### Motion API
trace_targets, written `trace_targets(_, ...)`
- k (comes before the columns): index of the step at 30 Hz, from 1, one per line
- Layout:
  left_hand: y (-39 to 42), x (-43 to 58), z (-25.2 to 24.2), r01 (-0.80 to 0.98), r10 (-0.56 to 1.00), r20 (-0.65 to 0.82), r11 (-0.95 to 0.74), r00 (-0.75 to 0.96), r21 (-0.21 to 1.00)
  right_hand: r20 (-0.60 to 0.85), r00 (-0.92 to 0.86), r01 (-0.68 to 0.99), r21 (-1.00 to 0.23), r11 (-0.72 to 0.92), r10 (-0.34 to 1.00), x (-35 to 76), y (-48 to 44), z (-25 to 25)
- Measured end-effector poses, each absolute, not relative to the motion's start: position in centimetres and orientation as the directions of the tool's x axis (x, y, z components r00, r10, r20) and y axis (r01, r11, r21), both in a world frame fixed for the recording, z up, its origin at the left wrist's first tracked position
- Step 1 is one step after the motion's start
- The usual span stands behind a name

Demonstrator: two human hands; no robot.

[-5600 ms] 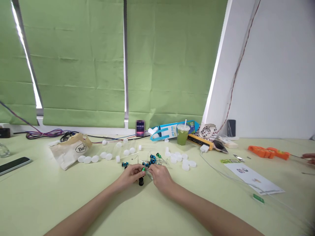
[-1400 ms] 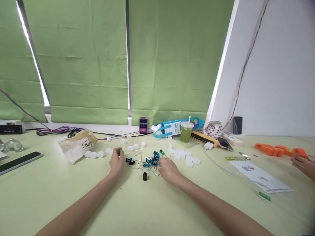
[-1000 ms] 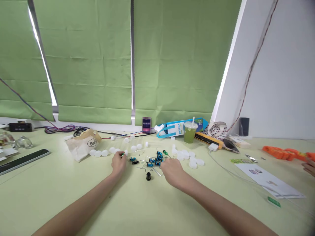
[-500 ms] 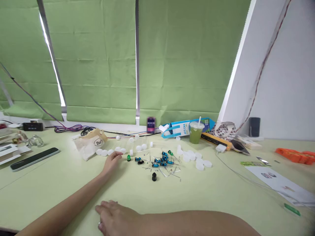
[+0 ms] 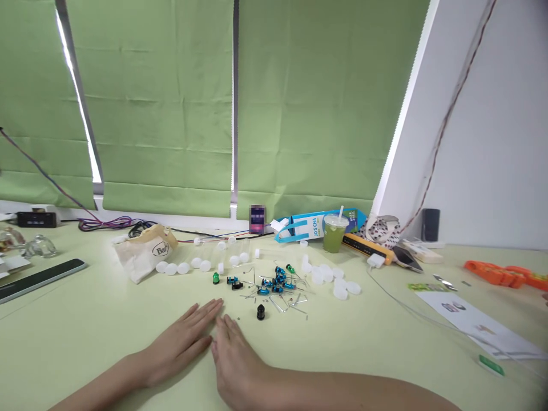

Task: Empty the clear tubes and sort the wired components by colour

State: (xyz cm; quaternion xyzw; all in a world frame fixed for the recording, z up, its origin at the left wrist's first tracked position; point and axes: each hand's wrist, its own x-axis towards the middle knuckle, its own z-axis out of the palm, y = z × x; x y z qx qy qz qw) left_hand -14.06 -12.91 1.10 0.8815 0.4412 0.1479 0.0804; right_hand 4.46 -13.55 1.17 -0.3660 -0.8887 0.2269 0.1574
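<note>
My left hand (image 5: 184, 337) lies on the tabletop with its fingers stretched forward and nothing in it. Close beside it rests my right hand (image 5: 240, 362), fingers extended and empty, its fingertips almost meeting the left ones. A tiny speck-like piece (image 5: 238, 318) lies by the right fingertips. Just past them stands a small black bell-shaped part (image 5: 261, 312), with a similar green part (image 5: 216, 278) farther left. Beyond sits a loose pile of blue-and-black metal parts (image 5: 280, 277), with thin L-shaped hex keys (image 5: 278, 303) scattered around it.
White round caps (image 5: 326, 273) lie right of the pile, with more caps (image 5: 184, 268) at left by a paper bag (image 5: 145, 254). Behind are a cup of green drink (image 5: 335, 237) and a blue-white bag (image 5: 299, 229). A white cable (image 5: 402, 308) crosses the right side.
My left hand has drawn back from the white caps to beside my right hand. The right hand has moved forward and rightward, fingers now straighter. My view has shifted slightly right.
</note>
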Motion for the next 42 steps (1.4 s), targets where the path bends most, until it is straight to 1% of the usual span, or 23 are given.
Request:
trace_targets(1, -12.8, -13.6, 1.1, 0.749, 0.791, 0.172, -0.612, 0.587, 0.255, 0.099, -0.674, 0.584, -0.535, 0.61, 0.732, 5.1, -13.4, 1.5)
trace_targets(3, -12.5, -12.5, 1.2, 0.744, 0.779, 0.139, -0.626, 0.611, 0.234, 0.129, -0.669, 0.554, -0.569, 0.607, 0.732, 6.5, -13.1, 2.0)
trace_targets(5, -12.4, -11.3, 1.4, 0.742, 0.774, 0.124, -0.631, 0.621, 0.224, 0.222, -0.675, 0.484, -0.586, 0.649, 0.704, 8.0, -12.8, 2.3)
trace_targets(6, -12.4, -10.7, 1.4, 0.738, 0.769, 0.124, -0.638, 0.627, 0.22, 0.275, -0.685, 0.444, -0.576, 0.687, 0.674, 8.8, -12.7, 2.5)
trace_targets(8, -12.3, -9.5, 1.4, 0.729, 0.758, 0.151, -0.652, 0.635, 0.209, 0.365, -0.724, 0.373, -0.507, 0.777, 0.585, 10.6, -12.4, 2.8)
trace_targets(10, -12.1, -8.6, 1.3, 0.729, 0.753, 0.191, -0.658, 0.63, 0.19, 0.437, -0.76, 0.315, -0.4, 0.861, 0.481, 12.6, -12.0, 2.9)
trace_targets(11, -12.1, -8.2, 1.3, 0.735, 0.756, 0.204, -0.654, 0.622, 0.181, 0.472, -0.758, 0.31, -0.347, 0.885, 0.451, 13.6, -11.7, 2.8)
trace_targets(13, -12.0, -7.5, 1.1, 0.752, 0.769, 0.206, -0.637, 0.605, 0.168, 0.538, -0.719, 0.349, -0.268, 0.898, 0.44, 15.4, -11.1, 2.6)
trace_targets(15, -12.0, -7.0, 0.9, 0.772, 0.787, 0.197, -0.614, 0.584, 0.164, 0.563, -0.694, 0.388, -0.234, 0.891, 0.45, 16.8, -10.5, 2.3)
trace_targets(18, -12.3, -6.6, 0.6, 0.787, 0.799, 0.22, -0.596, 0.56, 0.159, 0.557, -0.689, 0.409, -0.229, 0.883, 0.464, 17.6, -10.0, 2.0)
trace_targets(22, -12.7, -6.6, 0.5, 0.753, 0.761, 0.259, -0.64, 0.595, 0.151, 0.527, -0.719, 0.408, -0.209, 0.889, 0.454, 16.9, -9.8, 1.7)
trace_targets(26, -12.6, -6.7, 0.0, 0.737, 0.752, 0.251, -0.654, 0.61, 0.171, 0.503, -0.727, 0.426, -0.203, 0.882, 0.467, 16.0, -9.6, 1.6)
trace_targets(29, -12.1, -6.4, -0.3, 0.762, 0.792, 0.3, -0.602, 0.532, 0.238, 0.478, -0.739, 0.416, -0.232, 0.879, 0.475, 15.9, -9.6, 1.8)
trace_targets(32, -11.2, -5.6, -0.4, 0.773, 0.839, 0.378, -0.522, 0.39, 0.361, 0.432, -0.765, 0.387, -0.283, 0.877, 0.477, 16.1, -9.9, 2.2)
trace_targets(35, -10.0, -4.4, -0.3, 0.726, 0.843, 0.412, -0.519, 0.346, 0.451, 0.385, -0.79, 0.375, -0.312, 0.873, 0.477, 16.0, -10.1, 2.7)
trace_targets(38, -9.1, -3.3, 0.0, 0.686, 0.835, 0.428, -0.536, 0.346, 0.491, 0.354, -0.804, 0.384, -0.304, 0.872, 0.477, 15.8, -10.0, 2.8)
trace_targets(42, -8.8, -2.9, 0.4, 0.676, 0.826, 0.417, -0.555, 0.379, 0.485, 0.365, -0.794, 0.4, -0.29, 0.87, 0.486, 15.5, -9.6, 2.4)
